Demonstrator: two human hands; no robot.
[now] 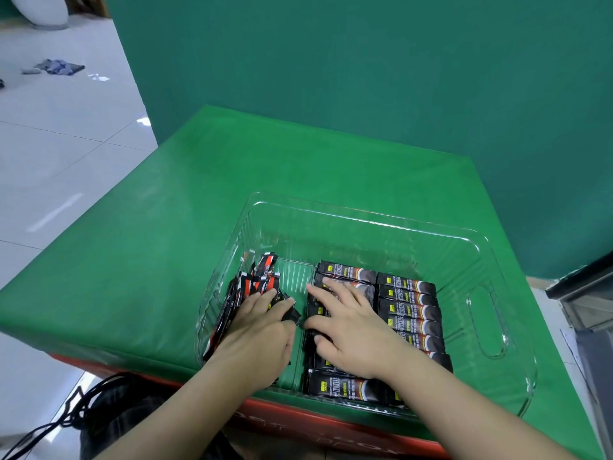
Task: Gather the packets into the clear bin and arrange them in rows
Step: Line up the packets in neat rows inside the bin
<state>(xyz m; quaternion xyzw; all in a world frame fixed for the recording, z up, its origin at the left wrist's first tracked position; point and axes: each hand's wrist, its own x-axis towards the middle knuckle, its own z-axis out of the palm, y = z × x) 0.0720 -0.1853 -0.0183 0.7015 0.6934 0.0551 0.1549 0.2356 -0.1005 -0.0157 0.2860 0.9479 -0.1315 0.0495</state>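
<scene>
Your work surface is the green-covered table (166,260), and the clear bin (491,247) sits at its near right corner, its near rim overhanging the table's front edge. Every packet in view is already inside the bin, so what remains, as far as you can judge, is the arranging.

Two rows of dark packets lie flat on the bin floor: the right row (411,305) runs neatly from the middle towards the near wall, and the middle row (346,273) lies touching it on the left. Against the bin's left wall the red-and-black packets (262,275) are still a loose, tilted bundle, some standing on edge.

To do this step well, keep the middle row pinned so it does not slide while you work the bundle. Lay the bundle down flat, ends towards the left wall, then push it sideways until its edge meets the middle row. Square up the ends last; these slick packets will probably skid over each other if you hurry.

Your right hand (351,327) is spread, palm down, fingers fanned and pressing on the middle row. Your left hand (262,330) lies on the loose bundle with its fingers bent round the packets, the fingertips holding a small dark packet (292,315) in the gap between bundle and middle row.
</scene>
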